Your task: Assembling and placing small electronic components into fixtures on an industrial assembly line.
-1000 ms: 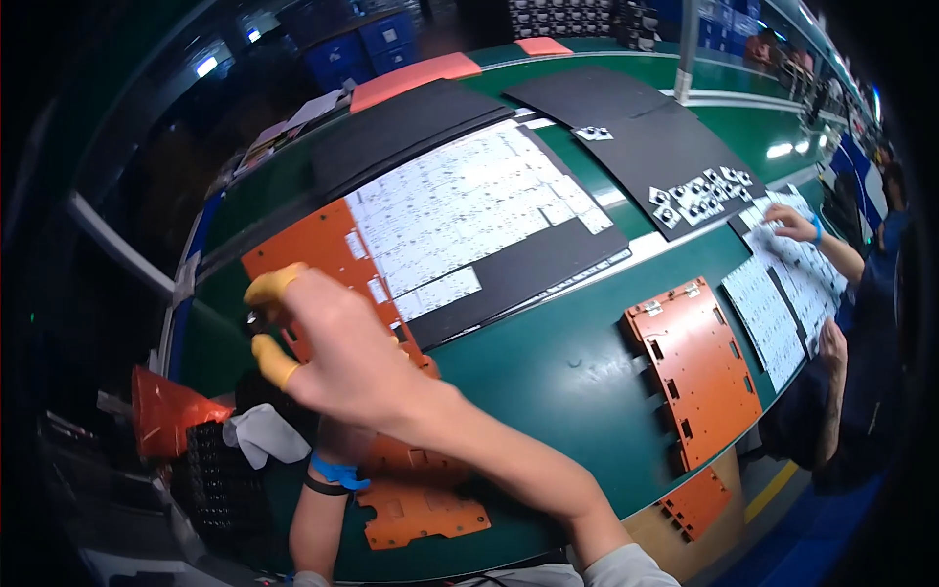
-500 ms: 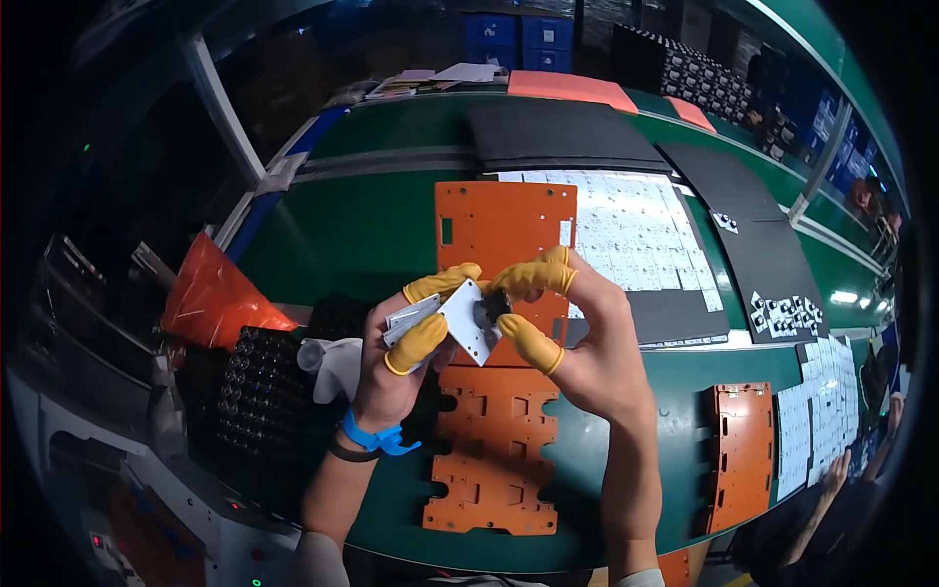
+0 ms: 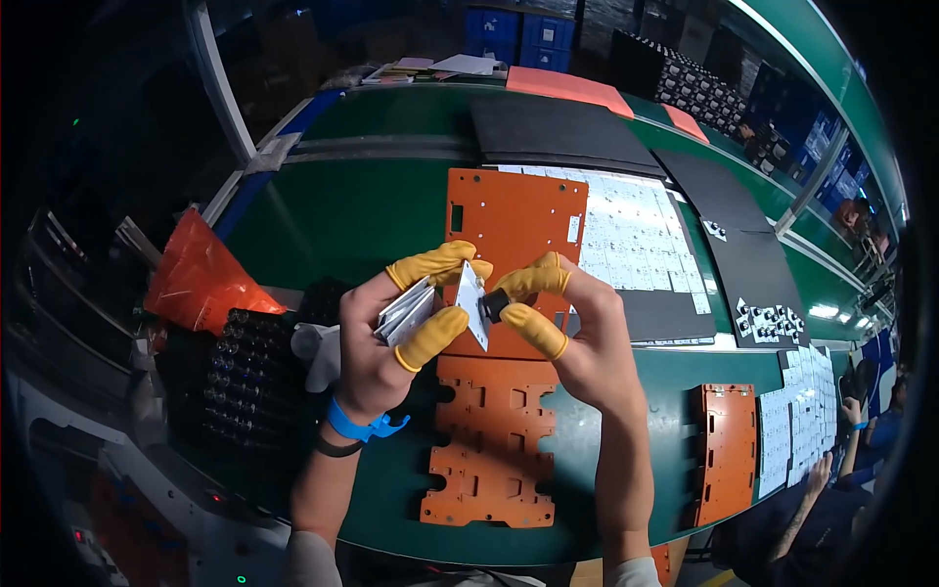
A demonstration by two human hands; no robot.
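- My left hand (image 3: pixel 377 342) pinches a stack of grey sheets (image 3: pixel 403 311); loosening my thumb could fan them onto the tabletop (image 3: pixel 323 220).
- My right hand (image 3: pixel 577 328) grips one sheet (image 3: pixel 471 303) by fingertips; it may bend.

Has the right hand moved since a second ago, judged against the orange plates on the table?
Yes. The right hand, then reaching out to the far left past the orange plate, now sits over it, meeting the left hand at a small grey sheet.

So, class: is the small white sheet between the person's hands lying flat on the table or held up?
Held up: the white sheet is pinched between both hands' yellow-capped fingertips, above the orange plate.
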